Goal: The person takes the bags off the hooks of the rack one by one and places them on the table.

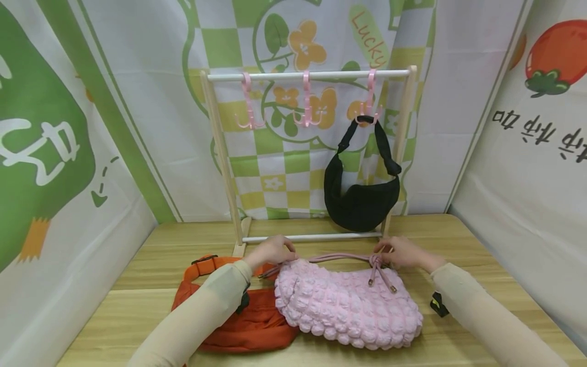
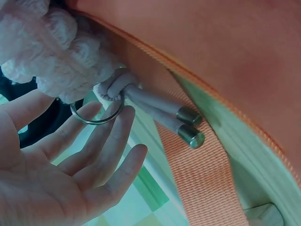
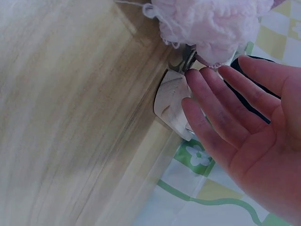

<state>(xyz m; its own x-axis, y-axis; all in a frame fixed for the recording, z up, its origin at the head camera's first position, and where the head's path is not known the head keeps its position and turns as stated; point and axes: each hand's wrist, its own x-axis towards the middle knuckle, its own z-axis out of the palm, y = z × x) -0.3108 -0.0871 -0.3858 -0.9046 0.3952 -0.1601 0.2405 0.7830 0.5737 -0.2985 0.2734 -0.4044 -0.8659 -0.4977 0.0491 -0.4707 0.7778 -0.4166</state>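
Note:
A pink puffy quilted shoulder bag [image 1: 348, 300] lies on the table, its thin pink cord strap [image 1: 341, 256] stretched along the far side. At the bag's left end is my left hand [image 1: 271, 252]. Its loosely extended fingers touch a metal ring [image 2: 96, 121] beside the knotted cord end with metal tips [image 2: 190, 134]. My right hand [image 1: 403, 253] is at the right end, by the strap's knot [image 1: 375, 260]. In the right wrist view, its nearly straight fingers [image 3: 221, 106] reach the bag's lower edge near a metal fitting [image 3: 189, 60].
An orange-red bag [image 1: 247, 326] lies partly beneath my left forearm. Behind stands a rack with a white top bar [image 1: 284, 77] and pink hooks [image 1: 307, 99]. A black bag [image 1: 362, 204] hangs from the right hook. A small black item [image 1: 439, 304] lies near my right sleeve.

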